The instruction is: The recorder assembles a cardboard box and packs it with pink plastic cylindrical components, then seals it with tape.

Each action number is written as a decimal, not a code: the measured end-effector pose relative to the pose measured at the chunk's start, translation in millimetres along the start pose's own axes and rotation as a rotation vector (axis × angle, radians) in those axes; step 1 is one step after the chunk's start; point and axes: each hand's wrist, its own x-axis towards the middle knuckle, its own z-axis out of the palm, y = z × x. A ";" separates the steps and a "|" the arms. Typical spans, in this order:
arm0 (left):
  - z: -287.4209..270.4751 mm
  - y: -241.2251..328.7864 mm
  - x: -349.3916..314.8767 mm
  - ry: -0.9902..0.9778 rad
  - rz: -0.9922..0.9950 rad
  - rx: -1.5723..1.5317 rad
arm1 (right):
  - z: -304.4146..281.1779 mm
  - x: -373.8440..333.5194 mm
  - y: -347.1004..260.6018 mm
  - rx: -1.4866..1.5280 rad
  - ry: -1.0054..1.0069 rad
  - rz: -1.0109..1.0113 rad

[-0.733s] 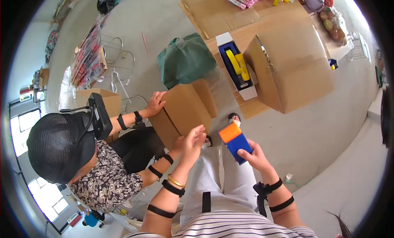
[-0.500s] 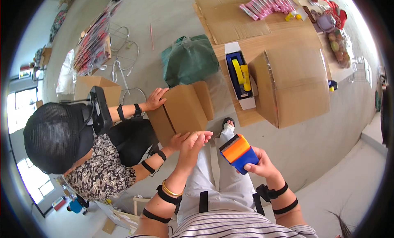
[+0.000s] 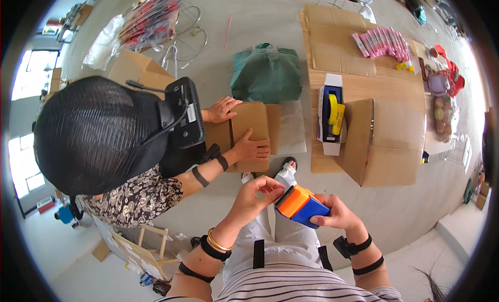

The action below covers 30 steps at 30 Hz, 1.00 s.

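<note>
My right hand grips an orange and blue packing-tape dispenser, its thumb on the blue side. A dark toothed edge on the dispenser points toward my left hand. The left fingers are curled with thumb and index drawn together at that edge; whatever lies between them is too small to make out. Beyond, a co-worker's two hands press on the closed flaps of a cardboard box; one hand lies at its far side, the other flat on top.
A wooden table at right bears a large carton, a small box with yellow tape and pink packets. A green bag stands beyond the box. The co-worker's black cap fills the left.
My left fingers have curled and come to the dispenser's toothed edge, and the dispenser has tilted toward them. The co-worker has leaned forward, one hand now flat on the box's top.
</note>
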 end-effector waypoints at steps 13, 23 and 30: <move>0.8 -64.7 -51.3 0.258 -0.021 -0.116 | 3.5 31.8 -9.3 -0.394 -0.222 0.144; -9.2 -97.8 -91.3 0.332 0.026 -0.139 | 47.3 30.7 -5.7 -0.598 -0.269 0.231; -20.2 -114.5 -132.5 0.353 0.067 -0.117 | 88.4 23.2 4.2 -0.621 -0.295 0.266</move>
